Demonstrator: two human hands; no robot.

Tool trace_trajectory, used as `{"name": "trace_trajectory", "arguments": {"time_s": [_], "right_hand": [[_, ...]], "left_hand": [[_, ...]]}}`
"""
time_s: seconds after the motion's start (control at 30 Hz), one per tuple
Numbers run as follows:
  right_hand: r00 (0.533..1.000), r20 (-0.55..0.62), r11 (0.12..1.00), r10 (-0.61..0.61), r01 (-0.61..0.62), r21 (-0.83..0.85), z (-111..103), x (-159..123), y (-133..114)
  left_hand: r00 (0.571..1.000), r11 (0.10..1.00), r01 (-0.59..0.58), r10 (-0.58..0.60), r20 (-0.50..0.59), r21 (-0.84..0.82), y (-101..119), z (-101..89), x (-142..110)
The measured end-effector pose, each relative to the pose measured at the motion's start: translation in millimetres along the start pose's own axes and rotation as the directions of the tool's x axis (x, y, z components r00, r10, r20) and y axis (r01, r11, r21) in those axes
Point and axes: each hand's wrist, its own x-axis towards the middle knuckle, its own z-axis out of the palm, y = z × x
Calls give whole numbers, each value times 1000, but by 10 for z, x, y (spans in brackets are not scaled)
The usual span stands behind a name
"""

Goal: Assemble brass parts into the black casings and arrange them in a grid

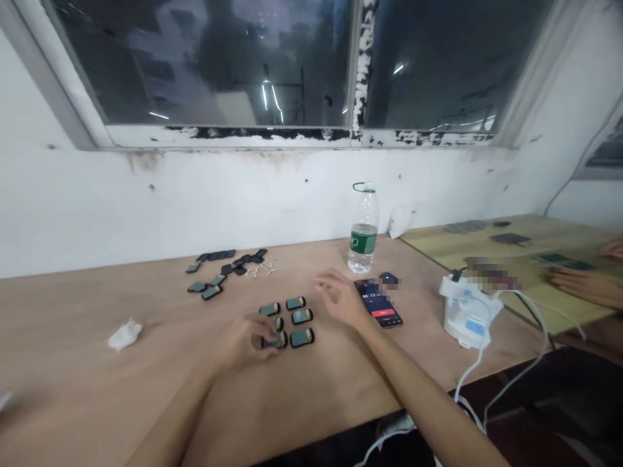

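Note:
Several small black-cased devices with grey-green faces stand in two columns on the brown tabletop. My left hand (241, 340) has its thumb and fingers closed about the nearest device of the left column (275, 340), which lies on the table. Part of the device behind it (278, 323) is hidden by those fingers. In the right column are a near device (302, 338), a middle device (302, 316) and a far device (295, 303). My right hand (341, 296) hovers right of that column, fingers loosely apart and holding nothing, close to a phone (379, 303).
Black casings (238, 264), more devices (211, 292) and small white pieces (263, 267) lie at the back left. Crumpled white tissue (125, 334) is at left. A water bottle (363, 233) and white power strip (467, 314) with cables stand right. Another person's hand (586, 285) is far right.

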Motion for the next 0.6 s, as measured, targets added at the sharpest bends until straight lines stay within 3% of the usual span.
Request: {"name": "trace_trajectory", "arguments": {"time_s": [0.07, 0.1, 0.17, 0.23, 0.3, 0.37, 0.47, 0.53, 0.6], "right_hand": [[957, -284, 995, 60, -79, -56, -299, 195, 165], [901, -422, 987, 102, -146, -72, -460, 309, 268], [799, -579, 958, 163, -268, -101, -761, 550, 495], [749, -607, 912, 267, -400, -92, -970, 777, 724], [746, -546, 877, 380, -478, -43, -1044, 958, 922], [754, -454, 855, 476, -516, 39, -996, 1075, 1067], [717, -479, 829, 506, -557, 42, -813, 1129, 1160], [734, -493, 843, 468, -537, 1, -689, 1101, 1145], [803, -449, 887, 391, -459, -48, -582, 1039, 1082]], "left_hand": [[998, 999, 15, -13, 64, -41, -77, -3, -33], [994, 998, 32, -26, 104, -54, -97, -7, -38], [991, 996, 34, -23, 129, -77, -94, -24, -27], [993, 996, 29, -19, 115, -82, -44, -51, 3], [995, 997, 39, -33, 94, -67, 20, -78, 38], [995, 998, 41, -38, 87, -42, 72, -97, 71], [997, 1000, 4, -3, 71, -14, 130, -103, 139], [999, 999, -41, 41, 36, 2, 189, -93, 221], [995, 995, -96, 97, -27, 19, 291, -83, 353]]}}
